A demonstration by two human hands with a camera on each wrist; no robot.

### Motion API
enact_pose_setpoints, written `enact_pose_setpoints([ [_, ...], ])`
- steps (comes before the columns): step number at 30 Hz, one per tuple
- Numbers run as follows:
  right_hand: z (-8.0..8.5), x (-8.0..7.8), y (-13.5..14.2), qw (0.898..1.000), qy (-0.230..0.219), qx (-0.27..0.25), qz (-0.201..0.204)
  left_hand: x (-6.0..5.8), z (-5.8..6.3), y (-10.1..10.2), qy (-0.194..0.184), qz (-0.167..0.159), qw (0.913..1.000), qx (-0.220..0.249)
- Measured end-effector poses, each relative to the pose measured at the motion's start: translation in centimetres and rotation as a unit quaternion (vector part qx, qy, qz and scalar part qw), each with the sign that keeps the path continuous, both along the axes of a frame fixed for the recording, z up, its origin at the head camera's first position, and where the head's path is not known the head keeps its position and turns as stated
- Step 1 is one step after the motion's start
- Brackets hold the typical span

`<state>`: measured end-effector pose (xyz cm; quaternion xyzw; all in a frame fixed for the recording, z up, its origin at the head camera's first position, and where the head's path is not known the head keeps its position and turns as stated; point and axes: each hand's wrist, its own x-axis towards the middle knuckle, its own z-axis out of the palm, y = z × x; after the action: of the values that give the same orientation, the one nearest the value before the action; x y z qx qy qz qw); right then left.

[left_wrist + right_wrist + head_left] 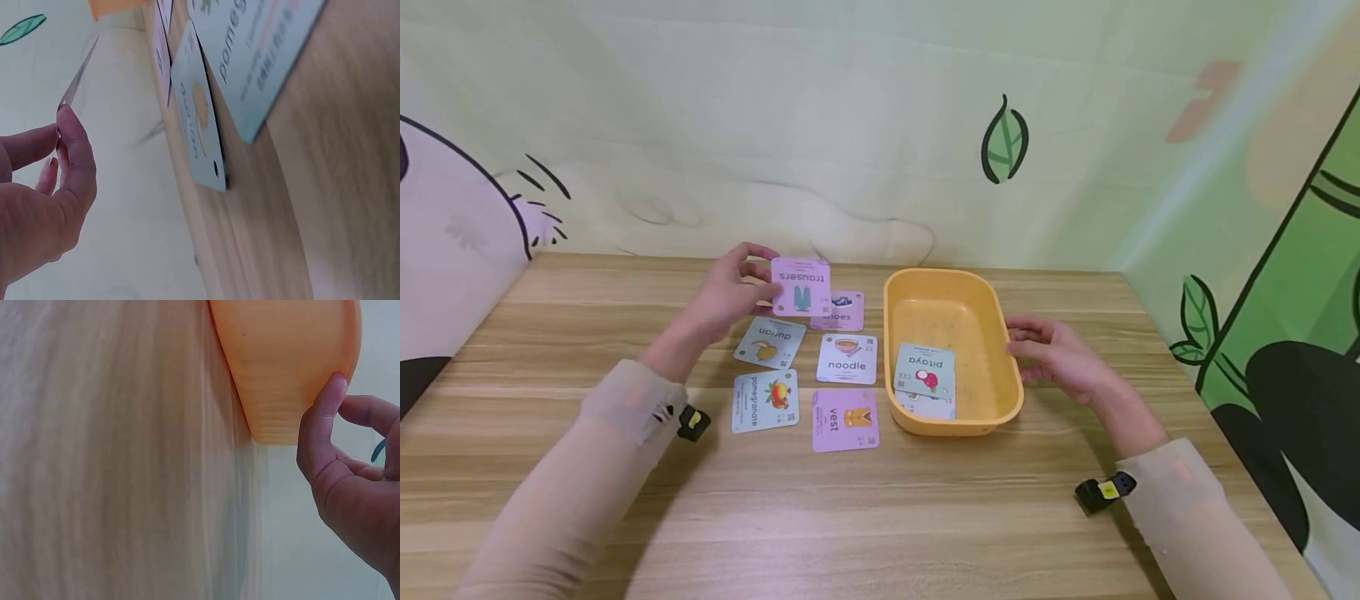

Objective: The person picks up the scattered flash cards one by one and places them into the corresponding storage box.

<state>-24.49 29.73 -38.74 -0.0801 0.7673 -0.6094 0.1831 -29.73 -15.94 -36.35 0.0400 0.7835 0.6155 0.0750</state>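
Observation:
My left hand (727, 292) pinches a purple card (801, 287) printed "trousers" between thumb and fingers, raised over the back of the table. In the left wrist view the same card (80, 74) shows nearly edge-on. It partly hides the purple shoes card (842, 312). Near that hand lie the durian card (770, 342) and the pomegranate card (766, 401). My right hand (1060, 354) touches the right side of a yellow bin (1011, 387) with its fingertips near the rim. Inside the bin, a pitaya card (925, 370) overlaps another card (936, 406).
Left of the bin, the noodle card (847, 359) and the purple vest card (846, 420) lie on the wooden table (850, 517). A printed cloth backdrop (775, 125) rises along the table's back edge.

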Motion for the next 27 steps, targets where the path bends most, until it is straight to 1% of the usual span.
enact_pose_setpoints([
  [7,-0.1,0.0,-0.1,1.000,0.000,-0.002,-0.001,0.9,0.6,0.9,0.014,-0.011,0.9998,0.001],
  [12,-0.1,0.0,-0.1,1.000,-0.002,-0.004,0.001,1.5,1.1,1.5,0.017,-0.013,0.9997,0.006],
  [16,-0.1,0.0,-0.1,1.000,-0.003,-0.004,0.001,2.0,1.6,2.2,0.010,-0.017,0.9997,0.013],
  [21,0.0,0.0,-0.2,1.000,-0.003,-0.003,-0.002,2.7,2.0,3.2,-0.012,-0.030,0.9993,0.020],
  [27,0.0,0.0,-0.2,1.000,-0.004,-0.003,-0.002,3.4,2.0,4.7,-0.029,-0.064,0.9965,0.044],
])
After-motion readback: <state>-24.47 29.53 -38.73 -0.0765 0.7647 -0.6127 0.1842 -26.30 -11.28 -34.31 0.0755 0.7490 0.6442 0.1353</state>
